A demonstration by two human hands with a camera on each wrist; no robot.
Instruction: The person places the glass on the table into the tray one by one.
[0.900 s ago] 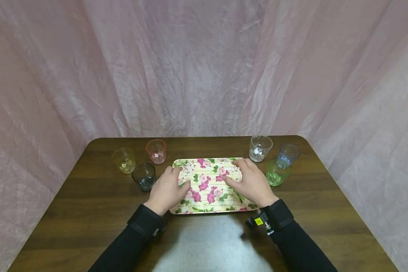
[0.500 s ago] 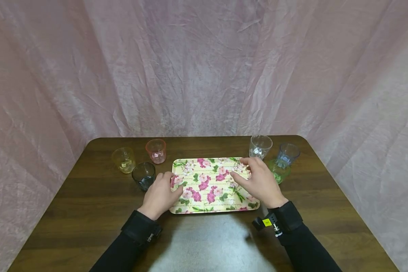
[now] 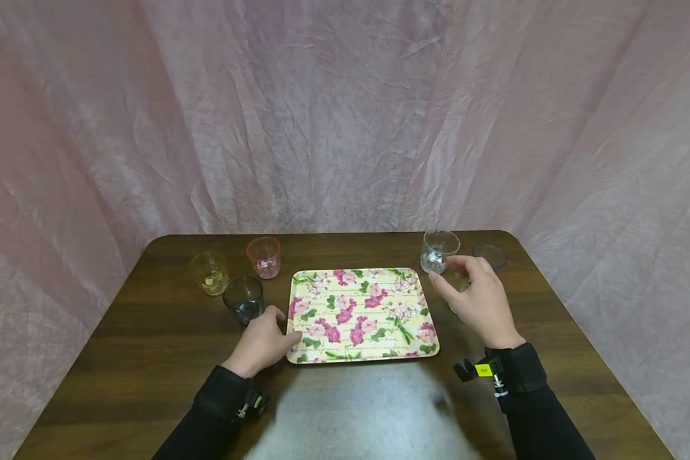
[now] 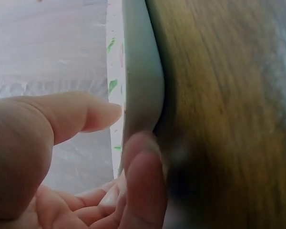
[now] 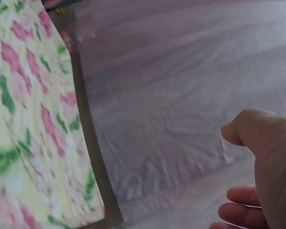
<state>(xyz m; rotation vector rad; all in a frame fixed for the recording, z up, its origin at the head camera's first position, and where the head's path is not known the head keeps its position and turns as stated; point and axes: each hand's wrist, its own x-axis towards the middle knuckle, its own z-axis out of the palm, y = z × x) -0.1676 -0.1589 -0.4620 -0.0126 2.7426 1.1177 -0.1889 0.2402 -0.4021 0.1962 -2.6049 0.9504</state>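
Observation:
A flat floral tray [image 3: 359,313] with a pale rim lies in the middle of the table. At its near left corner my left hand [image 3: 262,342] pinches the edge, and the left wrist view shows the thumb [image 4: 97,113] on the rim with a finger against the outer side. To the right of the tray hovers my right hand [image 3: 482,297], its fingers loosely bent and apart from the thumb, holding nothing. Just past its fingertips stands a clear glass [image 3: 439,250]. A bluish glass [image 3: 490,254] is partly hidden by that hand, and a green one is almost wholly covered.
Left of the tray stand a yellow glass [image 3: 209,271], a pink glass [image 3: 264,257] and a dark grey glass [image 3: 244,299], the grey one close to my left hand. A brown wooden table [image 3: 149,358] bears everything. Pink drapery [image 3: 345,128] hangs behind it.
My right hand has moved right, off the tray and over toward the glasses. My left hand has drawn back left and nearer, to the tray's corner. The tray stays in place.

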